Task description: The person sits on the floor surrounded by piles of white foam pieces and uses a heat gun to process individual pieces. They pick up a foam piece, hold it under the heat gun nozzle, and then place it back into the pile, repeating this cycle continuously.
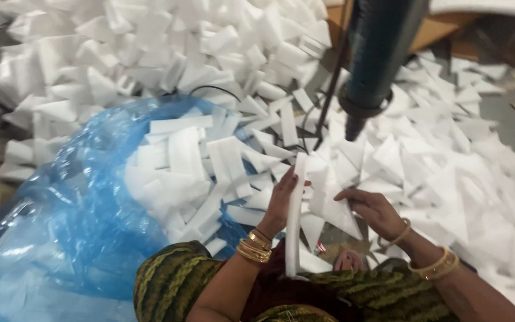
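Left hand point(282, 200) closed in a grip on a long foam strip point(295, 214), held upright and edge-on, lower end near the lap at 6 o'clock. Right hand point(372, 210) just beside at 3 o'clock, grip narrow, fingertips pinching a foam triangle point(336, 206) that touches the strip. Gold bangles point(253, 247) on the left wrist, more on the right.

Nearest the camera, at 6 o'clock: green patterned cloth point(174, 280) over the knees.

At 9 o'clock of the hands: a blue plastic bag point(73, 220), mouth open, packed with foam offcuts point(192, 161), mostly strips and flat slabs lying every way.

At 3 o'clock and beyond: more triangles point(448, 161) scattered over the floor point(508, 113), overlapping.

At 12 o'clock: a dark cylinder point(377, 53) hanging down, tip pointing at the scraps just above the hands, with a thin dark rod point(329, 95) slanting beside it.

Farthest, from 10 to 12 o'clock: a deep foam heap point(150, 48) of white blocks and wedges, a black cable point(213, 89) looping across its near edge. Brown boards point(442, 27) at 1 o'clock, behind the cylinder.
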